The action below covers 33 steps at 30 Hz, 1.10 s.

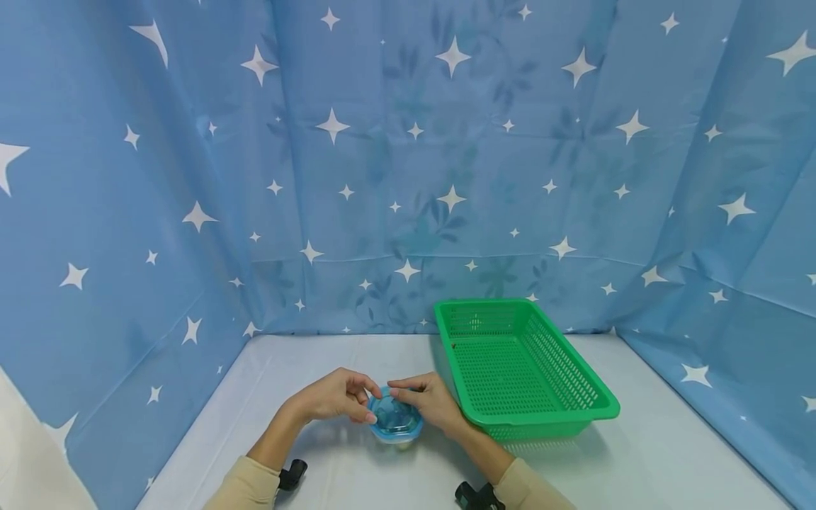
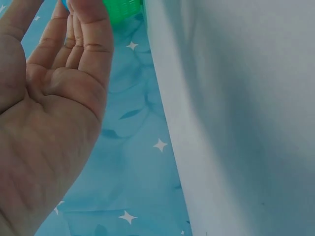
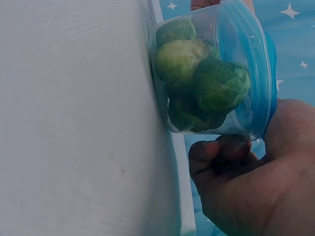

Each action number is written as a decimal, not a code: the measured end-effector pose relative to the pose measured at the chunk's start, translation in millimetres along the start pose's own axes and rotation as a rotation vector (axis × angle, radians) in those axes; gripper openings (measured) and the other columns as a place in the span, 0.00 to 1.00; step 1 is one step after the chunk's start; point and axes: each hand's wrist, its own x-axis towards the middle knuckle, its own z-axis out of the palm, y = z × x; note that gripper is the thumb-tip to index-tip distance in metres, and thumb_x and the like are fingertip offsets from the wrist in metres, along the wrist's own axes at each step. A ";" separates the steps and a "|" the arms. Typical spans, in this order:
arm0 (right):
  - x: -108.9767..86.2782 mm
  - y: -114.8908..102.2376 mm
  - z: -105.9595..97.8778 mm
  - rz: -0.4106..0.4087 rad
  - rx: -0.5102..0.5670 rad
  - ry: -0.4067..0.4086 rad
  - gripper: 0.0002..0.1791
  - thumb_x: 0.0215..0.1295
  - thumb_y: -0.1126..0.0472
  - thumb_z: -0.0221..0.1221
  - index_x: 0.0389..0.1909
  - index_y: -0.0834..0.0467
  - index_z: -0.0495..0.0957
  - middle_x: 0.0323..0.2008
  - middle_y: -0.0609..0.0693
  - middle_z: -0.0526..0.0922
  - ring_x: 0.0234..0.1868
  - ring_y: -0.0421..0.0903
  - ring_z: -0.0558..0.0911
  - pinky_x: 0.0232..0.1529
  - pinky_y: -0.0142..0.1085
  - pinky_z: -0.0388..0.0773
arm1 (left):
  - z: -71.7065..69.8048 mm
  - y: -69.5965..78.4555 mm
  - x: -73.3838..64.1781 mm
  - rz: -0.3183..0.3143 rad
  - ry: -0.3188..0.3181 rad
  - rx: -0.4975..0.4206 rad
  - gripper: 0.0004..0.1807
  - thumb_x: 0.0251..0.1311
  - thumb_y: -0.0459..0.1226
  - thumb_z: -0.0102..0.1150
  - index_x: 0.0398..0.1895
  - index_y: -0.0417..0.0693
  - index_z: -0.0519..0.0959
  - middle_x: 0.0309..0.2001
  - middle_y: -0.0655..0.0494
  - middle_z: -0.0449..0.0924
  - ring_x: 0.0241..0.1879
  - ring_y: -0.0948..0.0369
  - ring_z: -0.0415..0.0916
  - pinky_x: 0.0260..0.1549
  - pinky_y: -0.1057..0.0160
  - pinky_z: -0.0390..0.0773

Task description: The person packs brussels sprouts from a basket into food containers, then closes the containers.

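Note:
A small clear food container with a blue lid stands on the white table between the two hands. Through its clear wall in the right wrist view show several green Brussels sprouts. My left hand holds the lid's left edge, index finger at the far side and thumb nearer; in the left wrist view its palm shows, fingertips cut off at the top. From the right, my right hand grips the container at the rim, thumb over the lid and the other fingers curled in beside the wall.
A green plastic basket with perforated walls stands right of the hands, close by the right wrist. White cloth covers the table. A blue curtain with white stars hangs behind and along both sides.

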 end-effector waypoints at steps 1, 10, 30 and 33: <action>0.3 -0.2 -0.2 0.001 -0.003 0.003 0.17 0.70 0.58 0.68 0.53 0.65 0.87 0.55 0.60 0.87 0.59 0.50 0.86 0.52 0.27 0.80 | -0.2 -0.3 0.3 -0.001 0.001 -0.003 0.22 0.59 0.36 0.75 0.56 0.41 0.83 0.31 0.55 0.86 0.28 0.63 0.81 0.37 0.57 0.85; 2.0 -3.7 -0.2 0.010 -0.022 0.006 0.16 0.71 0.57 0.67 0.51 0.64 0.88 0.52 0.57 0.89 0.54 0.46 0.88 0.47 0.28 0.82 | -2.1 -4.9 2.7 -0.008 -0.001 -0.075 0.23 0.58 0.33 0.75 0.57 0.35 0.82 0.30 0.55 0.85 0.28 0.62 0.81 0.36 0.58 0.84; 3.5 -1.3 2.0 -0.011 -0.010 0.013 0.16 0.70 0.58 0.67 0.50 0.67 0.87 0.50 0.62 0.89 0.48 0.42 0.89 0.44 0.28 0.83 | -3.5 0.2 5.1 -0.006 -0.023 -0.015 0.20 0.58 0.32 0.75 0.53 0.35 0.83 0.29 0.56 0.83 0.26 0.64 0.77 0.34 0.58 0.82; 1.4 -0.6 0.9 -0.003 -0.013 0.023 0.16 0.70 0.57 0.67 0.50 0.65 0.88 0.50 0.59 0.89 0.50 0.44 0.89 0.46 0.28 0.83 | -2.1 0.4 5.8 -0.002 -0.026 -0.014 0.20 0.58 0.33 0.75 0.53 0.35 0.83 0.30 0.55 0.83 0.26 0.64 0.77 0.34 0.58 0.81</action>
